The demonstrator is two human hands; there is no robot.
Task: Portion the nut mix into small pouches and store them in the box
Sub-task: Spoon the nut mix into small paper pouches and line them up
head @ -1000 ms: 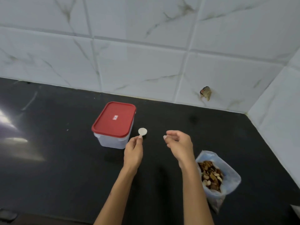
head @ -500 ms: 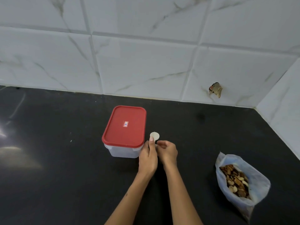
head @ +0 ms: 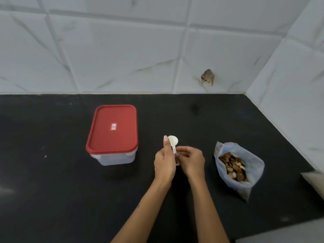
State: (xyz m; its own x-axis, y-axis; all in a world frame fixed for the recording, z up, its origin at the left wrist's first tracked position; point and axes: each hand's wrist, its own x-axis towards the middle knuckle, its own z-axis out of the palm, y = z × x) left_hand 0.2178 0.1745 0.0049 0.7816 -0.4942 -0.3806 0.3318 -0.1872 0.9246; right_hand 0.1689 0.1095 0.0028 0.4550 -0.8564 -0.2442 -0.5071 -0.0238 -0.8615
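A clear plastic box [head: 114, 157] with a red lid [head: 113, 128] on it stands on the black counter, left of my hands. My left hand [head: 164, 162] and my right hand [head: 192, 161] meet above the counter's middle, and both hold a small white plastic spoon [head: 173, 142]. Its round bowl points away from me, beside my raised left forefinger. My right fingers pinch the handle. An open clear bag of nut mix [head: 235, 166] stands to the right of my hands, apart from them. No small pouches are in sight.
The black counter [head: 52, 181] runs to a white tiled wall [head: 122, 58] at the back and another on the right. A pale object [head: 313, 181] shows at the right edge. A chipped hole [head: 207, 77] marks the back wall.
My hands came together: the right hand, apart a second ago, now holds the spoon along with the left. My view shifted, so box and bag sit farther apart from my hands.
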